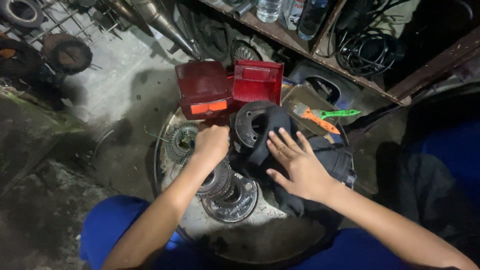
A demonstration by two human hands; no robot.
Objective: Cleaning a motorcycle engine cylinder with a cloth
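My right hand [295, 162] flat, fingers spread, pinning black part [260, 131]; left hand [212, 142] fisted over gear [181, 141], grip contents hidden.

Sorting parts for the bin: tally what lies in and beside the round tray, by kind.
Red tail-light pieces: 2
Toothed gear: 1
Shiny ring plates: 2
Dark round drum: 1
Black cloth: 1
Brushes, orange and green handles: 2
Total: 9

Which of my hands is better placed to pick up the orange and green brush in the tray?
Right, probably. The right hand lies flat and open on the dark cloth, just below the brush. The left hand is fisted farther over, by the gear.
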